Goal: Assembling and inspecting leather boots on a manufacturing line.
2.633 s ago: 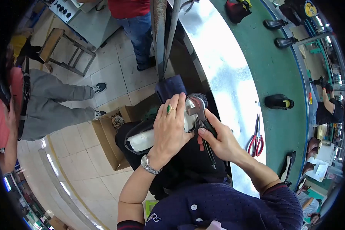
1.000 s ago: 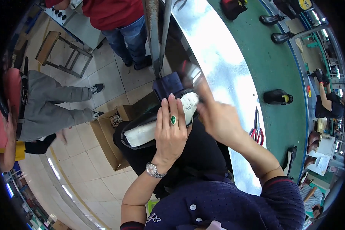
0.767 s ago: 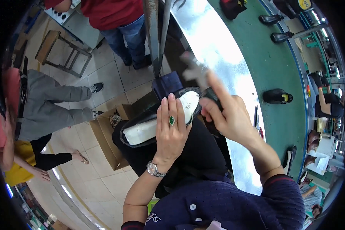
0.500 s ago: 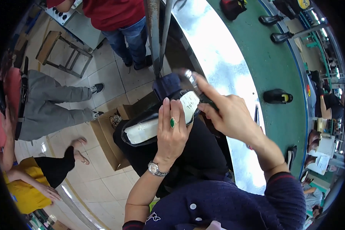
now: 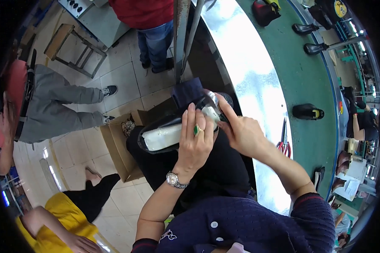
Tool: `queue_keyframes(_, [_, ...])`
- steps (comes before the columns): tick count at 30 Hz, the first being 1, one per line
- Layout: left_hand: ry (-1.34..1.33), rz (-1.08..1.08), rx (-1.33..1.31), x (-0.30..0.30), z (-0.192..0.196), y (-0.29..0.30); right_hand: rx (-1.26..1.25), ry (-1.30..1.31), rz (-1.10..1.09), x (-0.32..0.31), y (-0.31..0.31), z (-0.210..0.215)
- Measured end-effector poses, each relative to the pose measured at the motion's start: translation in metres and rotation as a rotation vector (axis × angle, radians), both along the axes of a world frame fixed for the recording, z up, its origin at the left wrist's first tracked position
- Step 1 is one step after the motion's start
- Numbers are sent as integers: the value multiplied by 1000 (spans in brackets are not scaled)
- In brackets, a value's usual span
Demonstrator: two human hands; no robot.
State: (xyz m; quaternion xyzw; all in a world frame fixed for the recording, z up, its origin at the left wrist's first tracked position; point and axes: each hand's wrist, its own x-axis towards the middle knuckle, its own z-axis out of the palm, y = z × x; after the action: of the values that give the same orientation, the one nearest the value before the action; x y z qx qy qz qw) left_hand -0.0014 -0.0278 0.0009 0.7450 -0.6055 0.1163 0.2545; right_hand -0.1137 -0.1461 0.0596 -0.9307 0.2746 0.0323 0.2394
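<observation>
An upside-down shoe on a last point(image 5: 160, 138) lies over my lap, with a pale underside and a black upper folded round its edge. My left hand point(image 5: 195, 145) lies across it with straight fingers, steadying it. My right hand point(image 5: 247, 134) is closed round the dark handle of a hammer-like tool point(image 5: 212, 101). Its shiny metal head is partly blurred and meets or almost meets the shoe's far right end; contact is hard to tell. Just beyond the shoe is a dark blue pad point(image 5: 187, 92) by a metal post point(image 5: 179, 46).
To my right runs a shiny metal ledge point(image 5: 251, 55) holding red-handled scissors point(image 5: 284, 145). Beside it, a green conveyor point(image 5: 289, 84) carries several dark shoes point(image 5: 308, 111). A cardboard box point(image 5: 114, 152) stands at left. Several people are nearby, one in a yellow top point(image 5: 67, 211).
The tool head has come down from above the pad to the shoe's far end. My left hand stays on the shoe. The person in yellow has shifted, and my view has moved slightly.
</observation>
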Motion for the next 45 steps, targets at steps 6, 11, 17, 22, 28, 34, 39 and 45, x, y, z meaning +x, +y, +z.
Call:
queue_keyframes(6, [237,20,-13,1,6,4,-22,-210,-43,5,6,20])
queue_keyframes(11, [506,19,168,65,42,19,28,7,63,-5,-4,23])
queue_keyframes(17, [468,-33,227,84,29,41,1175,-11,-216,-2,12,38])
queue_keyframes(22, [522,7,44,59,26,17,1270,22,-363,-7,14,43])
queue_keyframes(28, [714,-10,182,67,46,40,1050,119,-174,6,20,37])
queue_keyframes(34, [162,36,236,35,30,44,717,120,-6,-1,29,32])
queue_keyframes(39, [93,0,194,27,20,48,655,107,36,-11,27,33])
queue_keyframes(45, [-61,1,230,32,15,56,117,39,180,9,20,91])
